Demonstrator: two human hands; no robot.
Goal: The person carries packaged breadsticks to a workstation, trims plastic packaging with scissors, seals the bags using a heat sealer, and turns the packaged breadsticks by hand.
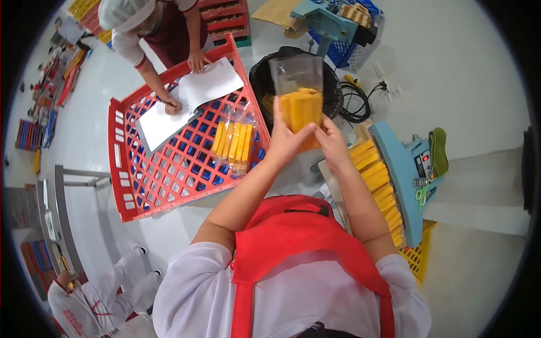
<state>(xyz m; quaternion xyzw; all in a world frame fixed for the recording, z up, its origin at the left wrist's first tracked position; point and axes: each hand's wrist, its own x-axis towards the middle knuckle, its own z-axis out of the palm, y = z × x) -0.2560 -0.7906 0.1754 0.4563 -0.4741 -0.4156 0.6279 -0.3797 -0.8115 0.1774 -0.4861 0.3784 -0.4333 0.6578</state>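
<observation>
Both my hands hold a clear plastic bag [301, 107] upright in front of me. Yellow-orange sticks fill its lower part, and its upper part stands up clear. My left hand [289, 138] is wrapped round the bag's left side and my right hand [333, 145] grips its lower right, with the thumbs close together at the bottom. Left of my left hand, another clear bag of yellow sticks [234, 139] lies on a red plastic crate [117, 169]. Near my right forearm, a row of yellow sticks [382, 188] lies beside a teal machine [397, 174].
Across the crate, a co-worker [160, 39] writes on white papers [211, 84]. A black-lined bin [262, 76] stands behind the bag. Further back are another teal machine [324, 19] and a black cable [356, 107]. Green scissors [421, 195] hang at the right machine. Another person [96, 298] is at lower left.
</observation>
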